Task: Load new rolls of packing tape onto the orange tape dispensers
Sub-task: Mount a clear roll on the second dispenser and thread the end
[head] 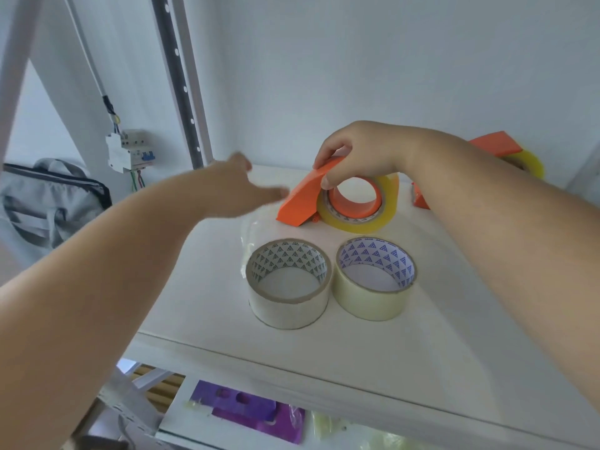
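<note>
Orange dispenser (300, 203) holds yellowish roll (360, 219); two loose rolls (289, 284) flat, touching.

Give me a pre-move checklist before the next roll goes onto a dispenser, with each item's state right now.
1. Near orange dispenser steadied: ok; the right hand grips its top flap.
2. Its hub free for a new roll: not ok; a yellowish roll sits on it.
3. Spare rolls within reach: ok; the white roll and the pale yellow roll lie flat side by side on the shelf.
4. Left hand free: ok; it is open, blurred, holding nothing.
5. Second dispenser empty: not ok; it carries a roll too.
6. Tape end threaded under the flap: cannot tell.
</note>
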Available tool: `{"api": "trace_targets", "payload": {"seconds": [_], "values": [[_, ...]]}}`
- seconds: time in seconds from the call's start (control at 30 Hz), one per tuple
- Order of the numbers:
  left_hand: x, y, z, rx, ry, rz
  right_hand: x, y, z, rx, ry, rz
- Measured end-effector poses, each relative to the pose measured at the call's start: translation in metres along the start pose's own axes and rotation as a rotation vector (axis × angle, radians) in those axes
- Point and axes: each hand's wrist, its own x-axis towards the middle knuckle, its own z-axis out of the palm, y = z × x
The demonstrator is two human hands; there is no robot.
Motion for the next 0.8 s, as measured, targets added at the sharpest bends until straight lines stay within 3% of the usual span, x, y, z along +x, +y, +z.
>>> {"api": "trace_targets", "payload": {"seconds": [0.07, 0.13, 0.43, 0.53, 0.6, 0.67, 0.8], "values": [[0.005, -0.003, 0.015, 0.197, -0.084, -0.038, 0.0, -0.001, 0.0, 0.008, -0.004, -0.003], [0.012, -0.003, 0.027, 0.24, -0.075, -0.024, 0.0, 0.0, 0.0, 0.015, -0.004, -0.003], [0.035, -0.003, 0.04, 0.388, 0.117, 0.03, 0.0, 0.002, -0.003, 0.017, -0.02, -0.004], [0.048, -0.019, 0.015, 0.19, -0.002, -0.016, 0.0, 0.003, -0.005, 0.018, -0.031, -0.013], [0.054, -0.032, -0.004, -0.101, -0.201, -0.106, -0.001, 0.003, -0.007, 0.013, -0.035, -0.016], [0.059, -0.045, -0.017, -0.24, -0.397, -0.163, -0.001, 0.002, -0.008, 0.016, -0.04, -0.016], [0.072, -0.058, -0.026, -0.22, -0.375, -0.117, -0.001, 0.003, -0.009, 0.025, -0.042, -0.026]]}}
